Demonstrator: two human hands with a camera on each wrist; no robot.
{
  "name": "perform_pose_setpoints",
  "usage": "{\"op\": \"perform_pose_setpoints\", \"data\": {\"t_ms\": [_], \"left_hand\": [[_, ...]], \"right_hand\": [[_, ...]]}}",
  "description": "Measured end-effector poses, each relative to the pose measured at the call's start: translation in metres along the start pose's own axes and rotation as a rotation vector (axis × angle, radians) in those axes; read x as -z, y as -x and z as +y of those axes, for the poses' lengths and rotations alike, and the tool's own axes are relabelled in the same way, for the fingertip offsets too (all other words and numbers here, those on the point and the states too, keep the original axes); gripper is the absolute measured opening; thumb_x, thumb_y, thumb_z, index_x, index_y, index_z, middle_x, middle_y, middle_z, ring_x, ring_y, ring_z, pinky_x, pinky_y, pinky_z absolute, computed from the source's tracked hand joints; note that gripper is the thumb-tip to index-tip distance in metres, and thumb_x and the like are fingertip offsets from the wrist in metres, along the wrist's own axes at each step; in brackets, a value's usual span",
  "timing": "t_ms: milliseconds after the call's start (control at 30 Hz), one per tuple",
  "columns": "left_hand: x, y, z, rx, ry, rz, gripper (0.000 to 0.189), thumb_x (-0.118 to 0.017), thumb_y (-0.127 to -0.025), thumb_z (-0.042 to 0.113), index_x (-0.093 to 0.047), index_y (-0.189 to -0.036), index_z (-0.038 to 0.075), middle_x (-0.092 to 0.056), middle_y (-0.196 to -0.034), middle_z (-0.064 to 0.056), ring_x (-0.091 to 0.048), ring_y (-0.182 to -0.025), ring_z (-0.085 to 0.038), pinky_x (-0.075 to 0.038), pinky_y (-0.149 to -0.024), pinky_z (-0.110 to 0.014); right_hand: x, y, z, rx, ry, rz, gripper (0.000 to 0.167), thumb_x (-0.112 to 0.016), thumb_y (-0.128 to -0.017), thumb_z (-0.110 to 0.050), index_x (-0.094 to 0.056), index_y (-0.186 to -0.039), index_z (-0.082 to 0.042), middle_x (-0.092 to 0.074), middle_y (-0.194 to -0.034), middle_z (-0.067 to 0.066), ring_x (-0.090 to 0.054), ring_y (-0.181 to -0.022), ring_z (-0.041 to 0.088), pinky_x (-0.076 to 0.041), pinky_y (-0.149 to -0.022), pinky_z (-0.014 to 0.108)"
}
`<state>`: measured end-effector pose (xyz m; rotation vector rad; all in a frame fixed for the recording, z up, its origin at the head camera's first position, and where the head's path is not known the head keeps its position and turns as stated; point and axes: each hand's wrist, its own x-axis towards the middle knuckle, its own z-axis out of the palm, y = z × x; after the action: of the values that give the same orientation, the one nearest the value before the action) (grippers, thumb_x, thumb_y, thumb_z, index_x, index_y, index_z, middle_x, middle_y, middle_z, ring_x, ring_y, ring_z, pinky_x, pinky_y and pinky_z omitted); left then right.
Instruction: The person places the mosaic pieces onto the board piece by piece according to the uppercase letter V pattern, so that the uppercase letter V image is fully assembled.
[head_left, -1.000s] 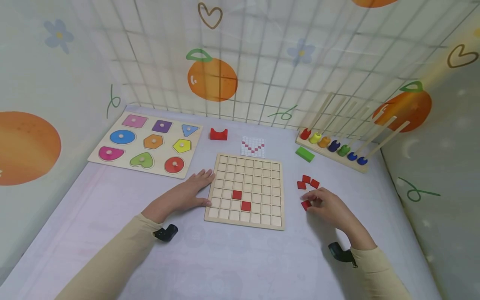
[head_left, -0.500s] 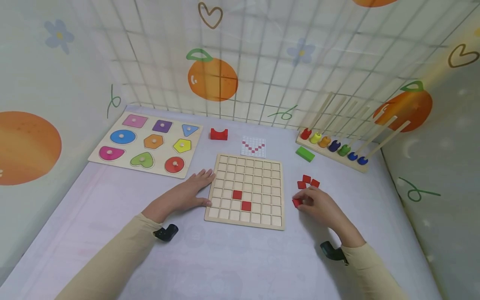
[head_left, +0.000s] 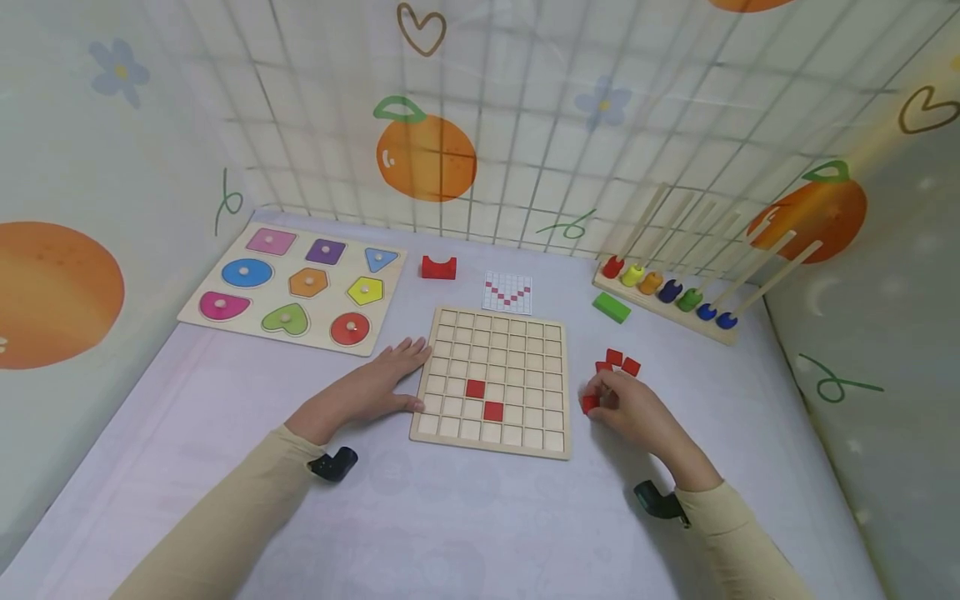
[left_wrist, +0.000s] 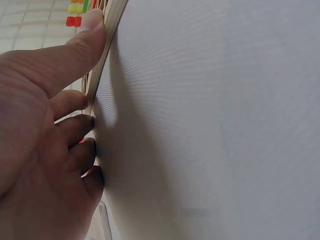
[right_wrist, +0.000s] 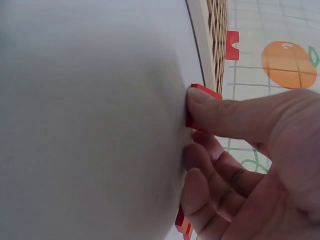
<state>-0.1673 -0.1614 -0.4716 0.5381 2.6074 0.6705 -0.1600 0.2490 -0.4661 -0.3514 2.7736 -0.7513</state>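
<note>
A wooden grid board [head_left: 525, 343] lies mid-table, with one red square tile [head_left: 476, 389] and a second red tile [head_left: 493, 412] in its cells. My left hand [head_left: 375, 383] rests flat at the board's left edge, fingertips and thumb touching the rim. Just right of the board, my right hand [head_left: 633, 408] pinches a red tile [head_left: 591, 404] between thumb and fingers; in the right wrist view this tile [right_wrist: 204, 92] shows tilted, close over the table. Behind the right hand lie loose red tiles [head_left: 615, 357], partly hidden by it.
A pattern card [head_left: 507, 292] lies behind the board, beside a red notched block [head_left: 438, 267]. A shape puzzle board [head_left: 292, 287] is at the left back. At the right back stand a peg rack [head_left: 667, 300] with coloured beads and a green block [head_left: 612, 307].
The right hand, pinching the red tile, has slid left toward the board, away from where it was beside the loose tiles. The left hand has stayed at the board's edge.
</note>
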Motion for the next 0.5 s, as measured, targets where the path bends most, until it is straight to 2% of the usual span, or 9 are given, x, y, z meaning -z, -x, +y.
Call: {"op": "perform_pose_setpoints", "data": {"t_ms": [500], "left_hand": [[0.001, 0.0006, 0.001, 0.002, 0.009, -0.004, 0.095, -0.078, -0.089, 0.039, -0.023, -0.163, 0.016, -0.015, -0.17, -0.008, -0.005, -0.157, -0.03, -0.013, -0.126, -0.049]], "right_hand": [[-0.0034, 0.0017, -0.0003, -0.046, -0.019, 0.013, 0.029, -0.078, -0.091, -0.016, -0.063, -0.116, -0.019, -0.07, -0.099, 0.002, -0.061, -0.087, 0.02, -0.059, -0.08, 0.039]]}}
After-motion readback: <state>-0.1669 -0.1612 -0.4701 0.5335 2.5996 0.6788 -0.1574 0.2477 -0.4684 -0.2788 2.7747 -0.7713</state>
